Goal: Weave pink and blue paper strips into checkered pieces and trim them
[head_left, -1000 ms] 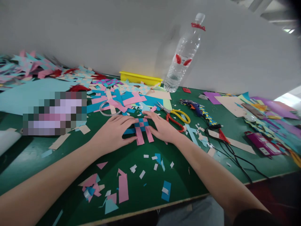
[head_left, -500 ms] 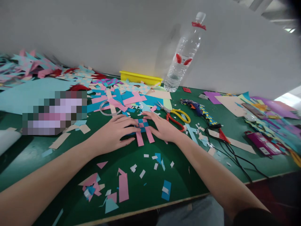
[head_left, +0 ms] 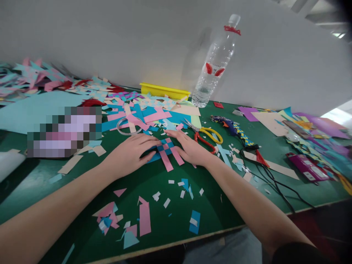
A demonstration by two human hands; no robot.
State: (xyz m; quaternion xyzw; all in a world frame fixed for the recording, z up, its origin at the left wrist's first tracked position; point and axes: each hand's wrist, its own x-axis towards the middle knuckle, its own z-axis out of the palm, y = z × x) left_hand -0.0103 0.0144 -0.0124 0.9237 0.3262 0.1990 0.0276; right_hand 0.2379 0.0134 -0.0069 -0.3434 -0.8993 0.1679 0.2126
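Head view: we saw a small pink-and-blue woven paper piece (head_left: 165,147) lying flat on the green counter (head_left: 217,212), between the left grip (head_left: 131,152) and the right grip (head_left: 193,150). The left grip was loosely curved, its thumb well parted from its fingers, at the side where blue strip ends (head_left: 156,158) left the weave. The right grip was spread, index finger reaching past the far edge and thumb beside one of two pink ends (head_left: 166,162) that slanted out on our side. Neither was clenched; how hard either one pressed, we could not tell.

We took the step in hand to be settling the strips of the weave. To do it well, we judged, one grip ought to pin the checkered middle while the other eased a single strip at a time, drawing along its length, since a sideways tug could crease thin paper. Keeping neighbouring strips snug and square seemed the thing to watch.

Nearer us than both grips lay scraps, among them a pink strip (head_left: 145,219) and a blue rectangle (head_left: 195,217); we thought these best kept from sliding under the weave. Scissors (head_left: 203,130) rested beyond the right grip, a clear ring (head_left: 121,132) beyond the left.
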